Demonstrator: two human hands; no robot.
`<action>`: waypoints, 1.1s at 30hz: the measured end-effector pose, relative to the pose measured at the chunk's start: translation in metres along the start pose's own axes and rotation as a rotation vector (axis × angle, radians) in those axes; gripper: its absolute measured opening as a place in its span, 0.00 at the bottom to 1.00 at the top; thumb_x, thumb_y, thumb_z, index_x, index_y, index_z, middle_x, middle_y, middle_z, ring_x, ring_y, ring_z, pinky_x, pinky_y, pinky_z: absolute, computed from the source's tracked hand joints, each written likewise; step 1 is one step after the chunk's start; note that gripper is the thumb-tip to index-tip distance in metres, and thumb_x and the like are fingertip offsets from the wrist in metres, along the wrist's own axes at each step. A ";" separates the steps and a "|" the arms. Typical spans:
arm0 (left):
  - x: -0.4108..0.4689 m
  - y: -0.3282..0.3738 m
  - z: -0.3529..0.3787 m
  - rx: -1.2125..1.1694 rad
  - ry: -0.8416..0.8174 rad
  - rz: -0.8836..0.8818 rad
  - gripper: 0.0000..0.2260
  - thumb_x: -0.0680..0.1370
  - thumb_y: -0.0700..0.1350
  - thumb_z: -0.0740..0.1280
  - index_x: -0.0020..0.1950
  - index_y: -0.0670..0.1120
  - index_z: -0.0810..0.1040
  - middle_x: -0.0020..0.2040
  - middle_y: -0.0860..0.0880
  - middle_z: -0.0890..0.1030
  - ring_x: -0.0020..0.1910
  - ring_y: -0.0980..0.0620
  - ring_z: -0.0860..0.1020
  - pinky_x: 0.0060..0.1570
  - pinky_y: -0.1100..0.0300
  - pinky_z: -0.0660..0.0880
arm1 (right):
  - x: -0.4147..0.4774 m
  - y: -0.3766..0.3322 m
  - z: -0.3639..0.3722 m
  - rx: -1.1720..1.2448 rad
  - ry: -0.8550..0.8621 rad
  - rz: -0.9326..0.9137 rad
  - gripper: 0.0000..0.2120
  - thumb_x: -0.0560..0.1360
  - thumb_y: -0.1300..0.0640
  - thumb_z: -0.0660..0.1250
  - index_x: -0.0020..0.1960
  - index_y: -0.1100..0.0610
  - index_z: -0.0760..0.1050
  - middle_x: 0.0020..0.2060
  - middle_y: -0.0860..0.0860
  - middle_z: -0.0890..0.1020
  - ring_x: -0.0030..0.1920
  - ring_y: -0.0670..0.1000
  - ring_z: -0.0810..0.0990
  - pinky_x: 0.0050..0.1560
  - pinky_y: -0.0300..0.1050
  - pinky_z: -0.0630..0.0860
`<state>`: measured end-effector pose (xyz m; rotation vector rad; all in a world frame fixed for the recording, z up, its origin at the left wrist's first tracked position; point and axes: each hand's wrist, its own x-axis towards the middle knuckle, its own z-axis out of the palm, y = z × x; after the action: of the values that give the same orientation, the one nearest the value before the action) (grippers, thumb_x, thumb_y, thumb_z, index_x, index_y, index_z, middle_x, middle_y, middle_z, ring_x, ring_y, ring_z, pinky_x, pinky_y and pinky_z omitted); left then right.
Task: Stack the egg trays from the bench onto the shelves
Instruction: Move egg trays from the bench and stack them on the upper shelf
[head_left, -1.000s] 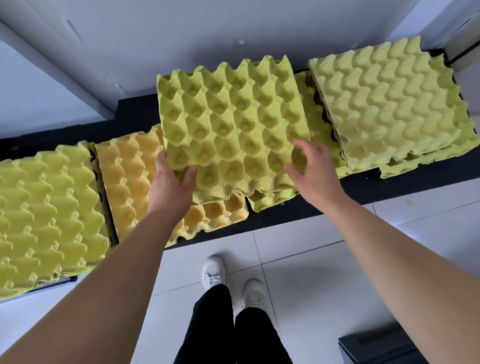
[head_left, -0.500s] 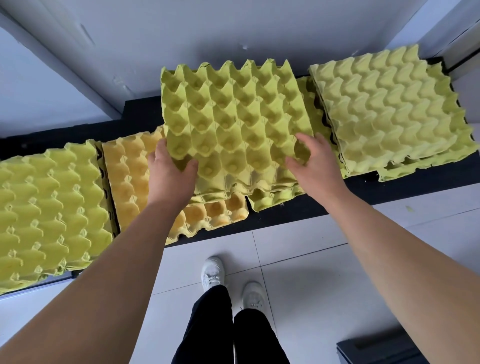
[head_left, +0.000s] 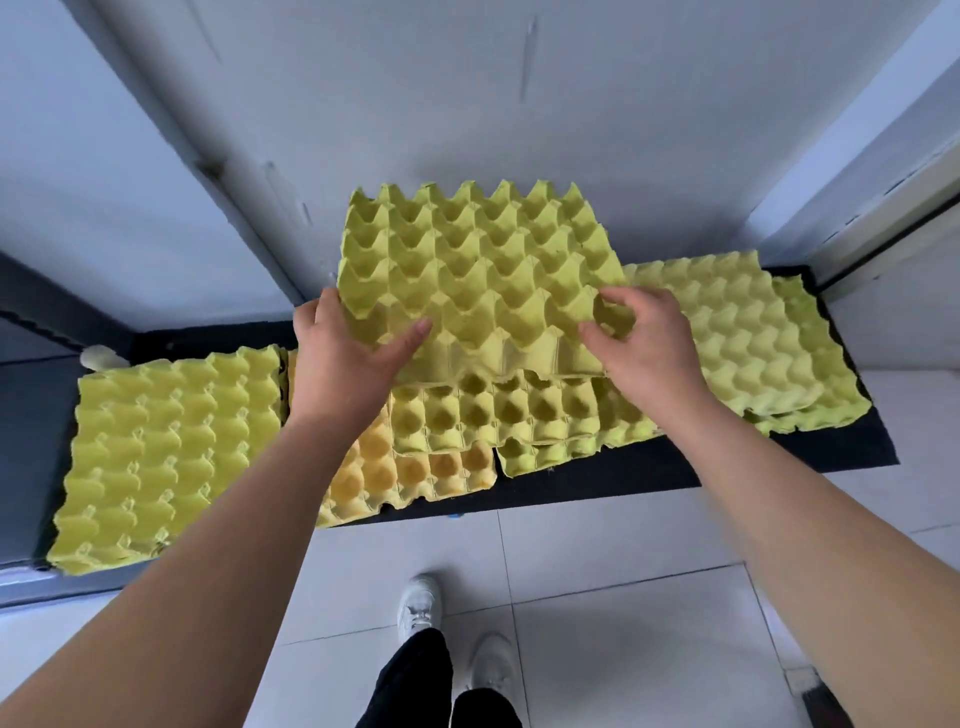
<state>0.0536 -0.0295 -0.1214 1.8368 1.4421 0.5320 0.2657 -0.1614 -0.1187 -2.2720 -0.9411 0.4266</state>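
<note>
A yellow-green egg tray (head_left: 478, 270) was held raised and tilted above the black bench (head_left: 675, 475), gripped at both near corners. The left hand (head_left: 343, 364) was clamped on the near-left corner with its thumb laid across the cups, and the right hand (head_left: 644, 348) was curled round the near-right corner. Beneath it, more green trays (head_left: 519, 415) and an orange tray (head_left: 415, 473) were seen overlapping, flanked by a stack (head_left: 166, 447) on the left and a paler stack (head_left: 743, 343) on the right. The pick-up was judged to be in hand. No shelves were seen. Next, the tray would need to be lifted clear of the cups below and carried across.
</note>
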 end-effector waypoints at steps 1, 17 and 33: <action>-0.007 0.011 -0.016 -0.005 0.023 0.020 0.30 0.69 0.60 0.74 0.63 0.46 0.71 0.61 0.49 0.67 0.49 0.56 0.68 0.52 0.63 0.65 | -0.003 -0.016 -0.012 0.005 0.011 -0.024 0.22 0.74 0.52 0.69 0.67 0.56 0.73 0.63 0.54 0.71 0.51 0.45 0.73 0.54 0.30 0.61; -0.118 0.103 -0.330 -0.077 0.497 0.223 0.25 0.66 0.67 0.71 0.52 0.50 0.74 0.51 0.51 0.76 0.55 0.48 0.75 0.46 0.52 0.76 | -0.107 -0.314 -0.147 0.055 0.159 -0.522 0.22 0.73 0.49 0.71 0.65 0.54 0.74 0.61 0.53 0.72 0.50 0.52 0.79 0.52 0.35 0.65; -0.171 0.044 -0.647 -0.036 0.805 0.339 0.32 0.69 0.62 0.72 0.67 0.48 0.69 0.60 0.54 0.70 0.49 0.59 0.70 0.50 0.63 0.64 | -0.237 -0.610 -0.093 0.227 0.252 -0.765 0.24 0.70 0.48 0.72 0.64 0.53 0.74 0.60 0.54 0.75 0.52 0.52 0.78 0.50 0.38 0.67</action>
<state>-0.4223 -0.0103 0.3510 1.9379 1.5733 1.5924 -0.1654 -0.0409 0.3681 -1.5571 -1.4353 -0.0876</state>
